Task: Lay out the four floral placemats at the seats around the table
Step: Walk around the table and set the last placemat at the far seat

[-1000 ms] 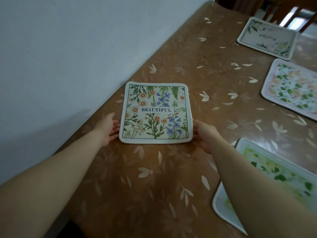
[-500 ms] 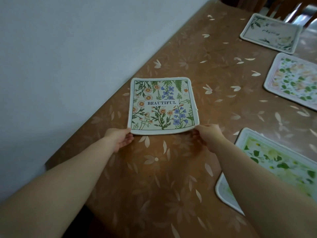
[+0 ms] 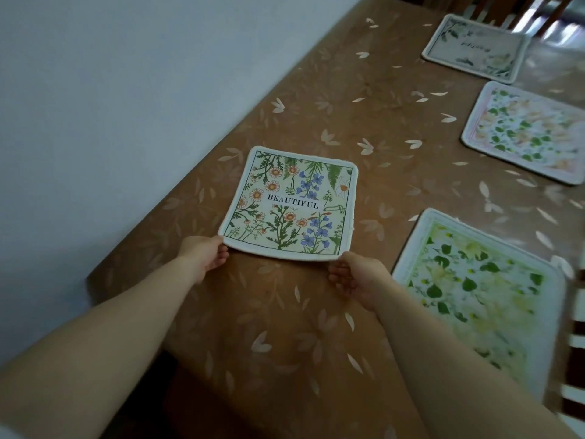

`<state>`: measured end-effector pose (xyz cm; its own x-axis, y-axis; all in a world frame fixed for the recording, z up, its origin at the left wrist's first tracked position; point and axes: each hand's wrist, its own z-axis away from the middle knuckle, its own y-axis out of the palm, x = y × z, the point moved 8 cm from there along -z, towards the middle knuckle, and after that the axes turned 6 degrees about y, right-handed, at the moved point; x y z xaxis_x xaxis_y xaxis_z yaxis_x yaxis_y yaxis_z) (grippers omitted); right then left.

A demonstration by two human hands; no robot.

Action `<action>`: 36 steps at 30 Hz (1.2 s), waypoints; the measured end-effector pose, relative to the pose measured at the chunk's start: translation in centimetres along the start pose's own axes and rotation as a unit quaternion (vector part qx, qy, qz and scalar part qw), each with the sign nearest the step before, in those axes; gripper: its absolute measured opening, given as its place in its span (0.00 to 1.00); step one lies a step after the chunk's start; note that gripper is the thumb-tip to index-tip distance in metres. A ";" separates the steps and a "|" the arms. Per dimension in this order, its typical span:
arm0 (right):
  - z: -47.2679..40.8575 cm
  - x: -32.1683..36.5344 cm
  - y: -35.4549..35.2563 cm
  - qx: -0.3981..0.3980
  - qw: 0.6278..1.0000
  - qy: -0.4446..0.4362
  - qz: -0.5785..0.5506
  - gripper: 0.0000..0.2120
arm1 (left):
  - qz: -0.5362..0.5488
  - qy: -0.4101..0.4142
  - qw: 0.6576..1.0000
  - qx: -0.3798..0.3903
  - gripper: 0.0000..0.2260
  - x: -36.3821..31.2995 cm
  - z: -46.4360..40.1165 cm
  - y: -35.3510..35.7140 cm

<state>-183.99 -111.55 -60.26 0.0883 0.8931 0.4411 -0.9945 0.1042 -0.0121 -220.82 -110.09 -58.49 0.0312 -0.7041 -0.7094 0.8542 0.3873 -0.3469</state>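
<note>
A cream placemat with daisies, blue flowers and the word BEAUTIFUL (image 3: 291,202) lies near the table's left edge, its near edge lifted a little. My left hand (image 3: 205,256) pinches its near left corner and my right hand (image 3: 356,278) pinches its near right corner. A green leafy placemat (image 3: 478,289) lies to the right, close to me. A pink and green placemat (image 3: 531,131) lies further back on the right. A pale grey placemat (image 3: 474,47) lies at the far end.
The table (image 3: 316,327) wears a brown cloth with pale petal prints and runs along a white wall (image 3: 126,90) on the left. Wooden chair backs (image 3: 538,7) stand beyond the far end. A dark striped object (image 3: 574,359) shows at the right edge.
My hands went from the mat's sides to its near corners and took hold of them. The mat's near edge has come up off the table and the mat has turned slightly.
</note>
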 end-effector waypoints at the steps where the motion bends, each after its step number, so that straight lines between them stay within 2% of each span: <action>1: 0.5 -1.1 0.2 0.009 1.000 0.003 0.001 0.09 | -0.001 0.004 1.000 -0.010 0.04 0.6 0.5 -0.5; 10: 5.3 -10.6 0.8 0.083 0.993 0.060 0.060 0.07 | -0.040 0.050 0.996 -0.066 0.04 5.3 5.3 -4.3; 17: 5.4 -10.6 -2.4 -0.014 0.999 0.015 0.049 0.07 | -0.017 0.018 0.998 -0.053 0.08 8.8 4.3 -4.1; 21: 5.1 -8.7 -2.4 -0.057 0.993 -0.032 0.095 0.05 | -0.006 0.036 0.998 -0.058 0.07 8.5 3.6 -4.5; 24: 5.5 -9.0 -1.2 -0.036 0.994 -0.006 0.103 0.05 | -0.022 0.063 0.996 -0.052 0.08 7.3 3.5 -5.0; 32: 7.3 -13.6 0.9 0.052 0.983 0.074 0.158 0.09 | -0.071 0.061 0.996 -0.004 0.06 7.4 3.7 -7.1; 36: 7.0 -14.0 -0.6 -0.005 0.993 0.049 0.111 0.04 | -0.070 0.049 0.996 0.006 0.04 8.5 3.3 -7.5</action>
<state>-185.04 -127.15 -60.10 -0.1278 0.9325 0.3377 -0.9894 -0.0965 -0.1082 -225.23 -120.93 -59.92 -0.1385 -0.6884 -0.7119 0.8529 0.2825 -0.4391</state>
